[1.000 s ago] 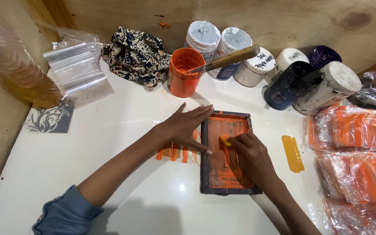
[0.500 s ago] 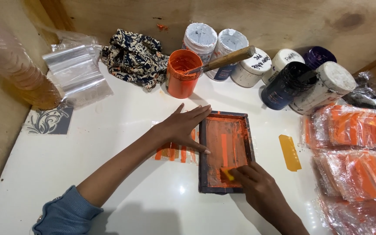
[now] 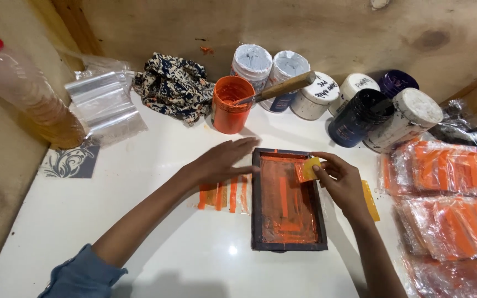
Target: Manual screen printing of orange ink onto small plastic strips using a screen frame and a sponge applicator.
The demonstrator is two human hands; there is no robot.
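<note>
Viewing from the head camera, a dark rectangular wooden printing frame (image 3: 288, 201) coated in orange ink is seen lying flat on the white desk (image 3: 139, 182). The left hand (image 3: 222, 161) is laid beside the frame's left edge, fingers spread and extended. A small yellow scraper card (image 3: 307, 169) is pinched between the fingers of the right hand (image 3: 340, 185) over the frame's upper right corner. An open orange paint jar (image 3: 231, 104) stands behind the frame.
</note>
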